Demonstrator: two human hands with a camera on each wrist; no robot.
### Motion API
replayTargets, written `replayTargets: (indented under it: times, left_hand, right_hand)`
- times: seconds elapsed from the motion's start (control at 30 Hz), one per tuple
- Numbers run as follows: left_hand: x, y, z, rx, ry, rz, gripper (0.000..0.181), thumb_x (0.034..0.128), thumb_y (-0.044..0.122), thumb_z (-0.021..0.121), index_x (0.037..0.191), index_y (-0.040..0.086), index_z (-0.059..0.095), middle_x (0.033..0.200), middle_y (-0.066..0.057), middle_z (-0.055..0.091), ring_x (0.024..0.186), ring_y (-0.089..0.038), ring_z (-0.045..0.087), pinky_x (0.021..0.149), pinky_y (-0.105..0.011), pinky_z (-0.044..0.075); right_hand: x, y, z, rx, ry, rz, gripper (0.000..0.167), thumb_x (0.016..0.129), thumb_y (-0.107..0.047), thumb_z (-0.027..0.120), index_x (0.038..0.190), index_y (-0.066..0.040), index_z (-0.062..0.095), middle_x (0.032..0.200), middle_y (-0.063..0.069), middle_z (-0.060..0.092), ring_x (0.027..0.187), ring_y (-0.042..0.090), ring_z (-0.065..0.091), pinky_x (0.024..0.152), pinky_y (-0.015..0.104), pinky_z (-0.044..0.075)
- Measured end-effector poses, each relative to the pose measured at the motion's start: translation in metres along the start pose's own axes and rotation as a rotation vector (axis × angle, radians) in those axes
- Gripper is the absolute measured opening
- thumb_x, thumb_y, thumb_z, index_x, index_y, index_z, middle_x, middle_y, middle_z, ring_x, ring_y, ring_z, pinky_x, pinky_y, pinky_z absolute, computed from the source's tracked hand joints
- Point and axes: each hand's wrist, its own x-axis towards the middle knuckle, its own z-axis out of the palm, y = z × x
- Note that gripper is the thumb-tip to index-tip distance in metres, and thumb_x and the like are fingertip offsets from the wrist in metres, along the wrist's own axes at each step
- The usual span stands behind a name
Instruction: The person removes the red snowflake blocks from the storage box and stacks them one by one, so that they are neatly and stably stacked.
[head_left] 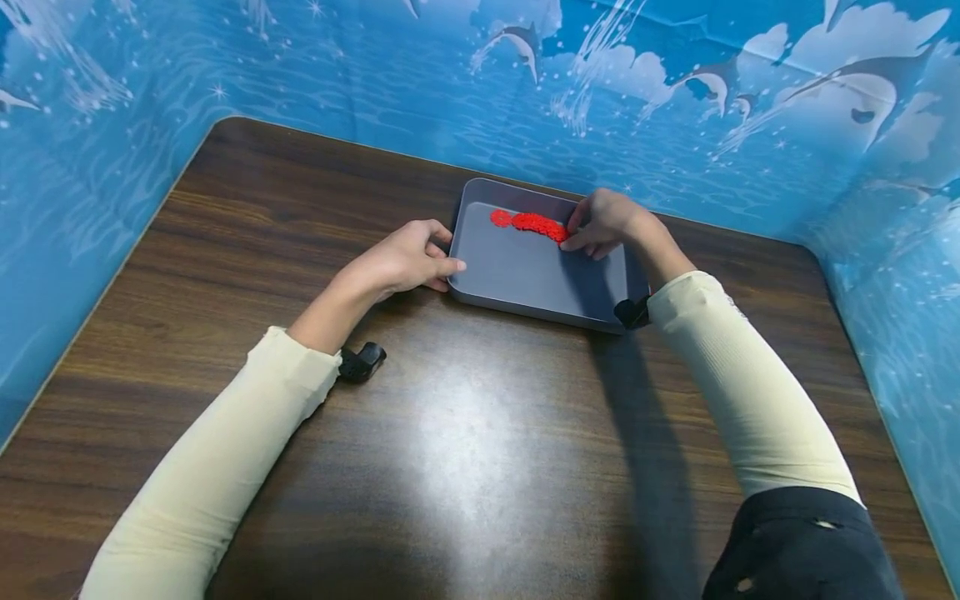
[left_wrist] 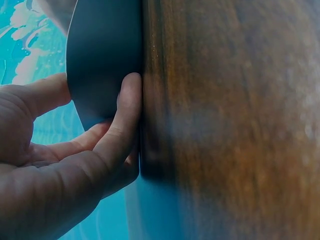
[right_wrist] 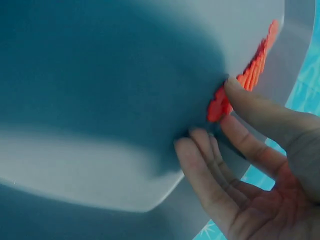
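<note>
A grey rectangular tray point(head_left: 517, 287) with raised walls lies on the table. Inside it, along the far side, a row of thin red scalloped pieces point(head_left: 534, 224) leans over, one against another. A flat red round piece point(head_left: 500, 217) lies at the row's left end. My left hand point(head_left: 408, 257) holds the tray's left wall near the front corner; in the left wrist view its fingers point(left_wrist: 131, 95) touch the dark wall. Over the tray's right side, my right hand point(head_left: 606, 223) pinches the row's right end between thumb and index finger. The right wrist view shows that red end piece point(right_wrist: 218, 106) at the fingertips.
Dark wood-grain table point(head_left: 337, 492) stretches around the tray. A blue curtain point(head_left: 360, 75) printed with dolphins and waves stands behind and at both sides. Each wrist carries a small black camera point(head_left: 362, 362). My right arm casts a shadow across tray and table.
</note>
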Motion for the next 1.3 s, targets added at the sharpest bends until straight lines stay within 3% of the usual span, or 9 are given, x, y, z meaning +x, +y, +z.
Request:
replayTargets:
  times: [0.2, 0.47, 0.7, 0.9, 1.17, 1.3]
  left_hand:
    - [0.000, 0.001, 0.000, 0.002, -0.002, -0.005, 0.065, 0.1106, 0.020, 0.064, 0.164, 0.000, 0.032, 0.133, -0.023, 0.063, 0.118, -0.038, 0.075, 0.118, -0.051, 0.054]
    - [0.000, 0.002, 0.001, 0.000, 0.003, -0.013, 0.065, 0.1107, 0.019, 0.064, 0.164, 0.000, 0.032, 0.134, -0.023, 0.062, 0.118, -0.038, 0.075, 0.117, -0.051, 0.055]
    - [0.000, 0.002, 0.001, 0.000, 0.003, -0.007, 0.065, 0.1108, 0.019, 0.064, 0.164, 0.001, 0.032, 0.135, -0.023, 0.062, 0.118, -0.038, 0.075, 0.117, -0.051, 0.055]
    - [0.000, 0.000, 0.001, 0.008, 0.005, -0.007, 0.065, 0.1108, 0.020, 0.064, 0.164, 0.001, 0.032, 0.135, -0.023, 0.061, 0.119, -0.038, 0.075, 0.118, -0.051, 0.054]
    - [0.001, 0.000, 0.001, 0.001, 0.002, -0.007, 0.065, 0.1106, 0.020, 0.064, 0.164, 0.001, 0.032, 0.134, -0.023, 0.062, 0.118, -0.038, 0.075, 0.117, -0.051, 0.055]
    - [0.001, 0.000, 0.001, -0.005, 0.003, -0.003, 0.065, 0.1106, 0.020, 0.064, 0.164, 0.001, 0.032, 0.134, -0.023, 0.062, 0.118, -0.039, 0.075, 0.116, -0.050, 0.056]
  right_hand:
    - [0.001, -0.005, 0.007, -0.073, 0.079, 0.014, 0.034, 0.097, -0.020, 0.083, 0.119, 0.000, 0.068, 0.085, 0.004, 0.064, 0.063, 0.007, 0.068, 0.070, 0.027, 0.067]
    - [0.001, -0.009, 0.008, -0.163, 0.079, 0.029, 0.034, 0.098, -0.024, 0.082, 0.120, -0.001, 0.071, 0.095, 0.005, 0.066, 0.066, 0.008, 0.073, 0.083, 0.035, 0.068]
    - [0.000, -0.010, 0.008, -0.174, 0.080, 0.026, 0.034, 0.098, -0.023, 0.081, 0.119, 0.001, 0.070, 0.110, 0.013, 0.067, 0.071, 0.010, 0.075, 0.094, 0.040, 0.066]
    - [0.000, -0.005, 0.010, -0.043, 0.097, 0.024, 0.033, 0.096, -0.015, 0.083, 0.120, 0.003, 0.067, 0.121, 0.019, 0.065, 0.068, 0.006, 0.074, 0.084, 0.033, 0.069]
    - [-0.001, 0.008, 0.007, 0.249, 0.089, -0.038, 0.021, 0.096, -0.001, 0.079, 0.110, 0.006, 0.066, 0.088, 0.005, 0.070, 0.069, 0.010, 0.076, 0.081, 0.035, 0.070]
    - [-0.005, 0.010, 0.002, 0.311, 0.072, -0.024, 0.015, 0.099, 0.002, 0.075, 0.110, 0.006, 0.066, 0.087, 0.005, 0.071, 0.070, 0.011, 0.076, 0.083, 0.037, 0.070]
